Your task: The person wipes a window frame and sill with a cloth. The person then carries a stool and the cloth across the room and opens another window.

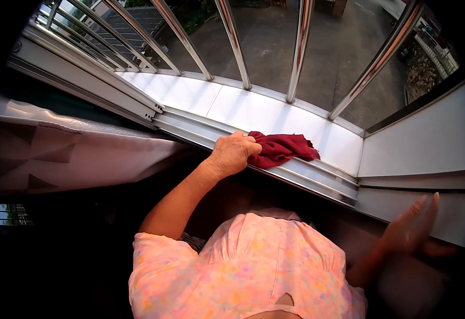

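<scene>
My left hand (233,152) is closed on one end of a dark red cloth (283,149). The bunched cloth lies across the metal window track (317,179) and onto the white tiled sill (264,112) beyond it. Over at the right, my right hand (410,226) is held up near the window frame (429,204), its fingers stretched out and holding nothing. That hand is partly in shadow and slightly blurred; whether it touches the frame I cannot tell.
Shiny metal bars (237,50) stand along the sill's outer edge, with a paved yard (328,58) below. A sliding window sash (83,80) is at the left. A pale patterned curtain (73,151) hangs beneath it. The area under the track is dark.
</scene>
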The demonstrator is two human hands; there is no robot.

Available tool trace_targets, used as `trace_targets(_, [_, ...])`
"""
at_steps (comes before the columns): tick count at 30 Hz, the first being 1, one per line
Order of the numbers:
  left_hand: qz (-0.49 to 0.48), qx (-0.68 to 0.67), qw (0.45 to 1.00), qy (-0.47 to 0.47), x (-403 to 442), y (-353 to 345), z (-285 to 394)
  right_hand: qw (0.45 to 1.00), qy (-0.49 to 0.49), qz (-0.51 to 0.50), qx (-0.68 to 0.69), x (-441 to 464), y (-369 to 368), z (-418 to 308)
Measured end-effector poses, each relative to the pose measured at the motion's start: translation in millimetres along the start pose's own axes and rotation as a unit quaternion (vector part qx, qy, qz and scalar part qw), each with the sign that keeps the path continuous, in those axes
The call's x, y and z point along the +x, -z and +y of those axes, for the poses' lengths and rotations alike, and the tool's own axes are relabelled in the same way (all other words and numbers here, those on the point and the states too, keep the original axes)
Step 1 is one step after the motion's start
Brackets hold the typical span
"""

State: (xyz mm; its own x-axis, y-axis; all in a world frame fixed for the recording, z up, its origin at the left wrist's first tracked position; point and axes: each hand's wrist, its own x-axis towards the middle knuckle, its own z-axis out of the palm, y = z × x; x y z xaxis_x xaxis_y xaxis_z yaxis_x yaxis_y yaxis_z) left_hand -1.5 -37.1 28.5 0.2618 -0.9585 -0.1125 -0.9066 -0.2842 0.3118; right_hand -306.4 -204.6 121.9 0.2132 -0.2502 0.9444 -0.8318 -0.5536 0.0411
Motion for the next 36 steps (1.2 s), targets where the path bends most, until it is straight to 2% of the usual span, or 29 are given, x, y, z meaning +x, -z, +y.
trace_targets(2, [0.010,-0.019,0.996,0.085,-14,16,-41,1.000,0.011,0.003,-0.011,-3,-1,5])
trace_targets(6, [0.021,0.073,0.979,0.188,-37,40,-121,1.000,0.012,-0.020,-0.010,-1,2,1])
trace_targets(9, [0.000,0.146,0.951,0.274,-37,53,-151,0.999,0.025,-0.003,0.021,2,-1,3])
trace_targets(11, [-0.006,0.188,0.940,0.286,-30,51,-159,0.997,0.039,0.022,0.056,2,-3,4])
trace_targets(14, [-0.015,0.250,0.921,0.298,-28,38,-169,0.999,0.035,0.008,0.033,1,0,4])
trace_targets(18, [0.027,0.312,0.909,0.276,-36,29,-166,0.999,0.004,-0.012,0.049,-21,-8,23])
trace_targets(20, [0.098,0.200,0.947,0.232,-46,34,-169,0.998,-0.014,-0.026,0.056,-30,-9,28])
trace_targets(21, [0.105,0.110,0.943,0.296,-46,43,-150,0.997,-0.023,-0.027,0.066,-29,-9,26])
trace_targets(22, [0.108,0.111,0.942,0.297,-46,44,-147,0.997,-0.026,-0.026,0.073,-24,-9,20])
trace_targets(23, [0.152,-0.110,0.948,0.258,-48,45,-143,0.996,-0.029,-0.025,0.080,-18,-9,15])
trace_targets(24, [0.189,-0.325,0.904,0.205,-49,47,-138,0.998,0.012,0.011,0.064,-6,-7,5])
trace_targets(26, [0.205,-0.564,0.786,0.147,-49,56,-114,0.996,0.054,0.050,0.049,0,-4,-1])
trace_targets(27, [0.214,-0.625,0.745,0.093,-47,57,-102,0.996,0.027,0.033,0.084,-5,0,3])
trace_targets(28, [0.214,-0.666,0.713,0.038,-46,52,-103,0.995,0.042,0.040,0.083,-6,3,4])
trace_targets(30, [0.201,-0.795,0.571,-0.041,-42,48,-86,0.982,0.131,0.073,0.112,5,10,2])
trace_targets(31, [0.207,-0.794,0.569,-0.045,-40,47,-76,0.970,0.155,0.085,0.164,7,12,-1])
trace_targets(33, [0.227,-0.874,0.422,-0.084,-36,45,-53,0.896,0.189,0.128,0.381,9,9,-28])
trace_targets(34, [0.237,-0.872,0.419,-0.089,-37,43,-41,0.861,0.179,0.071,0.471,7,12,-44])
trace_targets(35, [0.254,-0.887,0.377,-0.077,-39,40,-29,0.816,0.159,0.019,0.556,6,15,-60])
trace_targets(36, [0.273,-0.901,0.332,-0.066,-42,35,-19,0.772,0.116,-0.111,0.615,4,19,-75])
